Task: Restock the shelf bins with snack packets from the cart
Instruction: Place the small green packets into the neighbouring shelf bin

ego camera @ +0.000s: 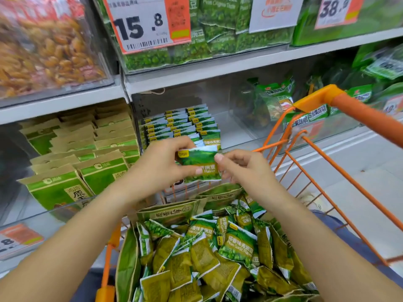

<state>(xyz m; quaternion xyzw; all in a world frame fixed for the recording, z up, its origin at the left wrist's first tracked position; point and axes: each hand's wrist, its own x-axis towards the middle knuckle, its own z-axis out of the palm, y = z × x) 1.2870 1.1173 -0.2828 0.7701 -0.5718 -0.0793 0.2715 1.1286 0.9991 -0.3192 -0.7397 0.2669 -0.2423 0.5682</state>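
Green snack packets [218, 253] fill the orange cart [340, 188].

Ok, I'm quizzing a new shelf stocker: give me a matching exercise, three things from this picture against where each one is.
Things:
1. small green packet
2. loose pea packets
3. 15.8 price tag

Places:
A. heaped in the orange cart
B. on the upper bin front
C. pinched between the left hand and right hand

Pairs: 1-C, 2-A, 3-B
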